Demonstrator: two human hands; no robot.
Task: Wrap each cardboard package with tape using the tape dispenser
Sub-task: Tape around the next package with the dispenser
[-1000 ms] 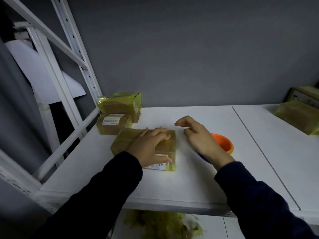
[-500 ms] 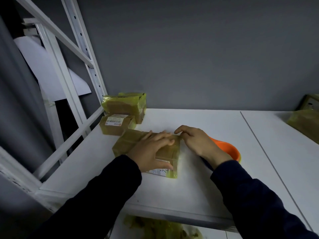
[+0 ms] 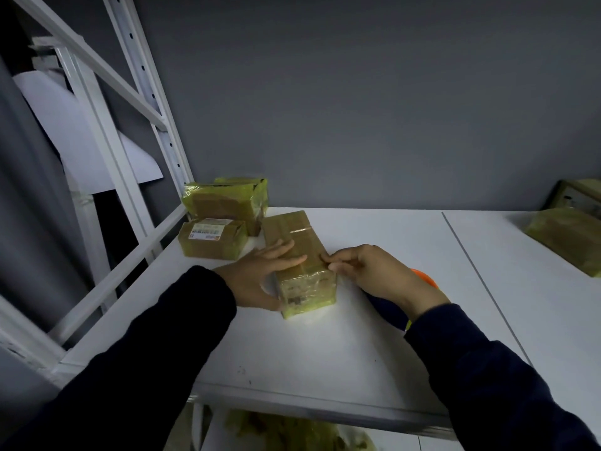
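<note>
Stockroom: white metal racking [image 3: 143,92], taped parcels [image 3: 224,203].

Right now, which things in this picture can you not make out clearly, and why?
- Orange tape dispenser: head view, mostly hidden behind the right hand.
- Tape-wrapped cardboard packages at far right: cut off by the frame edge.
- White label on the small cardboard package: text too small.
- Yellowish heap under the white shelf: dim, cut off below.
</note>
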